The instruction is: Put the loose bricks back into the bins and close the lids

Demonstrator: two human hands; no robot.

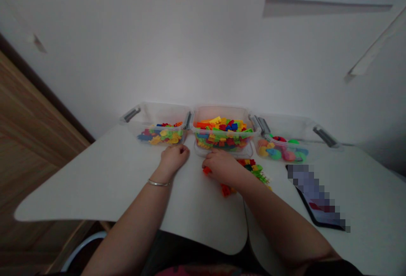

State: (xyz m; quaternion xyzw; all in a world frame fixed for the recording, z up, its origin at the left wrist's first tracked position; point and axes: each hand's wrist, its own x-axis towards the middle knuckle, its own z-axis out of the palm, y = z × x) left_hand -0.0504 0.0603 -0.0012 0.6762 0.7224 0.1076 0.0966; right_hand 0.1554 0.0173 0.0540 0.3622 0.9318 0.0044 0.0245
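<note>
My left hand [174,157] rests on the white table just in front of the left box, its fingers curled in. Whatever may be inside those fingers is hidden. A silver bangle [159,183] circles that wrist. In front of the middle box, my right hand [222,164] has its fingers closed on an orange-red building block [207,170], which shows under the fingertips. Loose building blocks [260,173] in green, red and yellow lie beyond and beside the right forearm, partly covered by it. Another red block [226,190] sits on the near side of that forearm.
Three clear plastic boxes stand along the wall: a left box [165,109] and a middle box [222,111] with building blocks, and a right box [287,123] with colourful rounded toys. A phone [309,200] lies at the right on the white table [104,174].
</note>
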